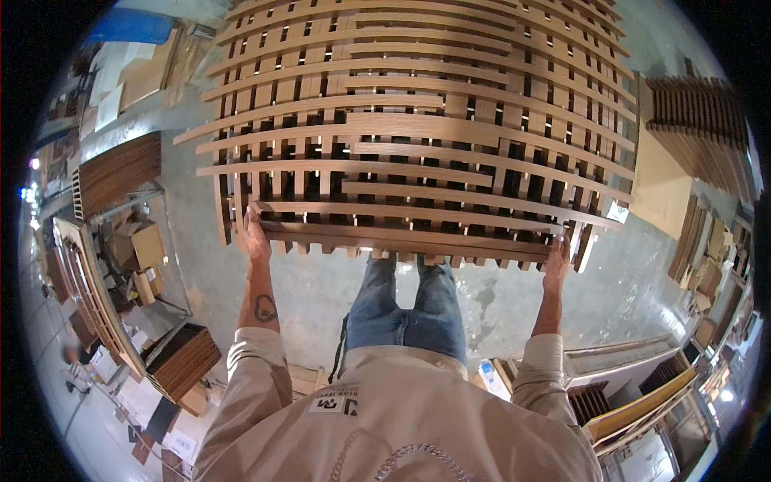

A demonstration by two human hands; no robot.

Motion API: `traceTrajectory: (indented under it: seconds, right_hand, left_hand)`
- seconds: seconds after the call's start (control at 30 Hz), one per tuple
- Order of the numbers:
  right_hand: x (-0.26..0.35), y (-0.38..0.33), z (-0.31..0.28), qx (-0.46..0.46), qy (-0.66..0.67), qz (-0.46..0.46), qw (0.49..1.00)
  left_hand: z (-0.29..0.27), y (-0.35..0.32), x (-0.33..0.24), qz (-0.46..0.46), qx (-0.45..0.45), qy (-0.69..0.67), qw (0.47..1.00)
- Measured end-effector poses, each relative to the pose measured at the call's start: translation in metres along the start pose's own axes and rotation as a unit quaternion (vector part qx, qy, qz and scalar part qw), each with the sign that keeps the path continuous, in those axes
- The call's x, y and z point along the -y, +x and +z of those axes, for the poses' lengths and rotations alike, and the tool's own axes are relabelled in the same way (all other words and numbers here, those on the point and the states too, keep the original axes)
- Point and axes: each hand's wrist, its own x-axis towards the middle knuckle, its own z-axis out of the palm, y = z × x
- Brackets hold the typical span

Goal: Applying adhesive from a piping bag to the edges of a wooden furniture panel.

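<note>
A large stack of long brown wooden slats (418, 136), laid crosswise in layers, fills the upper middle of the head view. The nearest board (405, 239) lies along the stack's front edge. My left hand (257, 237) grips that board's left end. My right hand (556, 261) grips its right end. Both arms are stretched forward, with the board held level between them at the top of the stack.
Grey concrete floor (321, 289) lies below the stack. Cardboard boxes (140, 245) and wood panels (116, 173) stand on the left. More slat bundles (699, 128) and a flat tan board (662, 181) are on the right. Framed panels (634, 402) lean at lower right.
</note>
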Motion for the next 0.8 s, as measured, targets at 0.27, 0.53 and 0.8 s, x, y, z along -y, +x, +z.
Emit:
traceTrajectory:
  seconds: [0.27, 0.53, 0.8]
  right_hand:
    - [0.002, 0.005, -0.007, 0.025, -0.023, 0.024, 0.999]
    - [0.042, 0.041, -0.014, -0.125, -0.338, -0.252, 0.898]
    - [0.081, 0.074, -0.016, 0.026, -0.551, -0.311, 0.774]
  left_hand:
    - [-0.006, 0.005, -0.013, 0.229, 0.155, 0.034, 0.96]
    - [0.112, -0.062, -0.083, 0.352, 0.031, 0.422, 0.835]
    - [0.188, -0.073, -0.07, 0.349, 0.216, 0.582, 0.702]
